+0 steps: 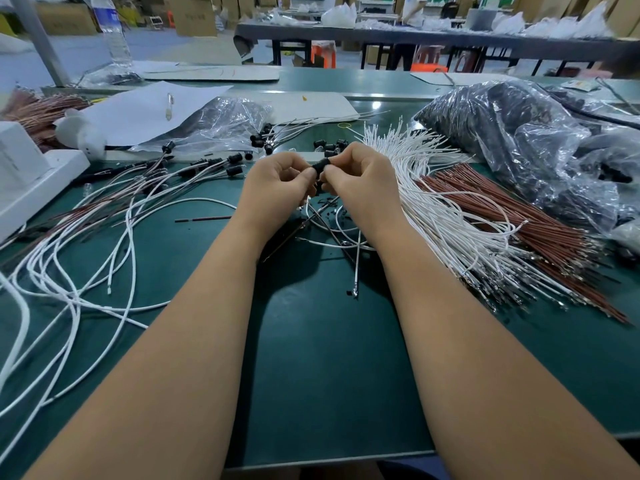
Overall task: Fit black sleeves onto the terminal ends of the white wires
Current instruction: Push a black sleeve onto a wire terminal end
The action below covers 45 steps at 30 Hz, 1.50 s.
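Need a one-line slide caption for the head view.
Both hands pinch a black sleeve above the green bench, white wire bundle to the right.

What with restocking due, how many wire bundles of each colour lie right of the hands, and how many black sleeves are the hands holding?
White wire bundle: 1
Reddish-brown wire bundle: 1
Black sleeve pinched between left hand and right hand: 1
Total: 3
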### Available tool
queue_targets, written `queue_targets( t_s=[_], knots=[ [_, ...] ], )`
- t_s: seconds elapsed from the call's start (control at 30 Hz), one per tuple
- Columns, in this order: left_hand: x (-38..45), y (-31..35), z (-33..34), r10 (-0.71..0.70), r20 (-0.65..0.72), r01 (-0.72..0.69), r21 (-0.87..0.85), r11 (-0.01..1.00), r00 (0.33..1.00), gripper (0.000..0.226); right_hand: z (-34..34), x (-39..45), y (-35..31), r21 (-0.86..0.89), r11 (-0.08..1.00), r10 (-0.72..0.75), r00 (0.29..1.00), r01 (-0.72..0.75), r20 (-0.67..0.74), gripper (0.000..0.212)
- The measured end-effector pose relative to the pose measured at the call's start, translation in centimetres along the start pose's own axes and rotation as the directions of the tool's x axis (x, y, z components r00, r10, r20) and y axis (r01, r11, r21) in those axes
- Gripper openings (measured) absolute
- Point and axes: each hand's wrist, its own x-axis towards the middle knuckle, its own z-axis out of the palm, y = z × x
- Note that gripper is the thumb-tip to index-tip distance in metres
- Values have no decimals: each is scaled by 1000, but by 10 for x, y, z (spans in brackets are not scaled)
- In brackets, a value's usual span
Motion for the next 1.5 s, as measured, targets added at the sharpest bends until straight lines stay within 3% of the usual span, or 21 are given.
queue_targets(
  t_s=[0.13,0.53,0.67,0.8,0.87,1.1,1.27,1.4,1.5],
  knots=[
    [0,0,-1,9,12,-9,19,1000,1000,10,-1,1,0,1,1000,-30,999,30,-12,18],
    [3,1,-6,2,110,-9,66,998,994,12,-2,1,-2,-36,999,-31,999,30,-17,14],
    [5,-2,-10,18,-82,-14,39,999,996,7,-4,2,-3,-75,997,-29,998,25,-60,17],
    [13,-8,-20,-57,-372,30,-79,996,927,7,-8,5,3,-247,969,1,998,-16,-60,14],
    [15,-11,-21,-75,-422,50,-70,996,904,8,-7,4,5,-347,938,0,1000,-3,-9,19],
    [16,-12,-18,-94,-380,83,-45,996,920,16,0,-1,1,-564,802,-94,974,197,206,35],
    [20,-13,-23,-210,-437,142,-185,972,875,8,14,-9,-10,-507,762,-189,887,404,422,23],
    [16,-11,-22,-160,-430,114,-129,985,889,4,26,-15,-14,-504,704,-186,814,501,550,22],
    [11,-8,-19,-104,-392,72,-95,993,914,4,27,-16,-13,-513,702,-157,811,493,564,14]
  ],
)
